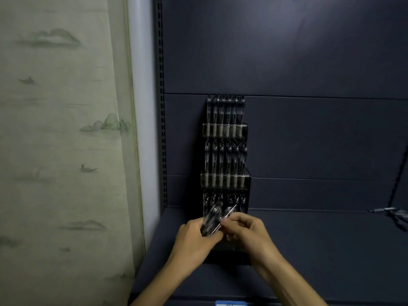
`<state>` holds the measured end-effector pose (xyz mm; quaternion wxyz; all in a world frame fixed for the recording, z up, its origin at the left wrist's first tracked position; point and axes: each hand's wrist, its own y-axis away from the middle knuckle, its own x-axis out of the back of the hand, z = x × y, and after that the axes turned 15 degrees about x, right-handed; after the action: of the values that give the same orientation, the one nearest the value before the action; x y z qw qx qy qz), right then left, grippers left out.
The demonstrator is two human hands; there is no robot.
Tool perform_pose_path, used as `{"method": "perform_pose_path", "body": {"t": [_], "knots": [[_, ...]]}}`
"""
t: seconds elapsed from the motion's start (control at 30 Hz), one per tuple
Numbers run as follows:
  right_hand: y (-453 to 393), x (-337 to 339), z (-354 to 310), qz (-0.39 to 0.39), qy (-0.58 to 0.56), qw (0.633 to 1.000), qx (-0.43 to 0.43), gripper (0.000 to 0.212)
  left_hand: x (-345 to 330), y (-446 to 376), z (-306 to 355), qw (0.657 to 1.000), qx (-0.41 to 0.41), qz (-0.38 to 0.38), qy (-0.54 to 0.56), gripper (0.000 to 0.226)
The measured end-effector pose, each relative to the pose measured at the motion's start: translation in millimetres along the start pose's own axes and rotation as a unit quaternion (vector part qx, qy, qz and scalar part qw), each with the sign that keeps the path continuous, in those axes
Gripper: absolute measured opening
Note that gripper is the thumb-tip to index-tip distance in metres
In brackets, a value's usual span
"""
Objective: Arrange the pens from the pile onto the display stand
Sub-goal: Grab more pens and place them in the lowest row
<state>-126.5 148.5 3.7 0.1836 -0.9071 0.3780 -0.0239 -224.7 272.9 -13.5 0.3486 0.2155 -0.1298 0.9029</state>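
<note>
- A pale curtain (61, 140) printed with faint green hills and small boats hangs at the left.
- A dark upright (162, 102) with a row of slots runs down beside it.
- Dark shelf panels (309, 51) fill the back.
- A blue-and-white label (230, 303), possibly a price tag, shows at the bottom edge.

Your display stand (225, 182) is black with clear front rails. The pens (225, 111) ranked in it read dark, with clear barrels and pale whitish sections showing behind the rails. The bundle of pens (213, 219) in your left hand (194, 237) is clear with dark cores. The shelf (320, 250) and its back panel (287, 51) are uniform dark navy, unpatterned. The curtain (61, 129) to your left is pale grey-green, printed with faint darker green hills, clouds and small boats. A light blue label (230, 303) shows at the shelf's front edge.
</note>
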Motion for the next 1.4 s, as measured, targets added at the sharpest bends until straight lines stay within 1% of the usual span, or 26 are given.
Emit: {"method": "perform_pose_path", "body": {"t": [0.1, 0.17, 0.3, 0.37, 0.43, 0.5, 0.57, 0.63, 0.7, 0.83, 1.0, 1.2, 1.3, 1.4], "knots": [[-1.5, 2.8, 3.0, 0.031, -0.038, 0.999, -0.019, 0.011, 0.7, 0.1, -1.9, 1.0, -0.002, 0.001, -0.026, 0.028], [0.4, 0.0, 5.0, 0.057, -0.064, 0.996, -0.031, 0.014, -1.6, 1.1, -1.0, 0.999, -0.01, 0.008, -0.036, 0.027], [5.2, -2.2, 8.4, 0.081, -0.067, 0.994, -0.024, 0.018, -5.9, 0.3, 0.2, 0.998, -0.014, 0.027, -0.051, 0.023], [1.5, 2.6, 6.3, 0.105, -0.082, 0.991, -0.002, 0.018, -4.4, -1.0, -1.3, 0.998, -0.015, 0.023, -0.061, 0.017], [-9.2, 12.9, 2.7, 0.15, -0.093, 0.984, 0.038, 0.014, -0.6, -2.6, -3.4, 0.997, -0.009, 0.031, -0.066, 0.014], [-21.2, 24.6, -1.5, 0.175, -0.066, 0.978, 0.091, 0.011, 2.6, -3.8, -6.1, 0.996, 0.003, 0.052, -0.069, 0.026], [-30.4, 33.7, 0.3, 0.16, 0.034, 0.975, 0.151, 0.013, 4.6, -4.5, -8.3, 0.995, 0.013, 0.067, -0.07, 0.032], [-33.9, 36.0, 4.8, 0.132, 0.146, 0.96, 0.199, 0.018, 5.4, -4.6, -9.1, 0.995, 0.022, 0.069, -0.063, 0.032], [-34.3, 34.0, 8.1, 0.116, 0.207, 0.944, 0.228, 0.022, 4.8, -3.3, -8.9, 0.996, 0.023, 0.062, -0.06, 0.033], [-34.4, 27.8, 15.5, 0.103, 0.246, 0.934, 0.239, 0.02, 3.3, -0.5, -9.0, 0.996, 0.011, 0.056, -0.065, 0.035], [-31.1, 23.1, 26.2, 0.067, 0.309, 0.916, 0.248, 0.014, 6.3, -3.9, -14.1, 0.996, 0.014, 0.06, -0.067, 0.024], [-23.2, 23.1, 43.8, 0.022, 0.379, 0.895, 0.232, 0.016, 5.8, -5.1, -15.8, 0.996, 0.015, 0.064, -0.067, 0.021], [-22.7, 22.1, 49.6, 0.027, 0.384, 0.893, 0.235, 0.009, 4.4, -4.4, -16.4, 0.996, 0.017, 0.055, -0.062, 0.021], [-23.8, 21.6, 51.7, 0.032, 0.387, 0.893, 0.227, 0.007, 3.1, -4.6, -15.8, 0.996, 0.019, 0.054, -0.063, 0.022]]}}
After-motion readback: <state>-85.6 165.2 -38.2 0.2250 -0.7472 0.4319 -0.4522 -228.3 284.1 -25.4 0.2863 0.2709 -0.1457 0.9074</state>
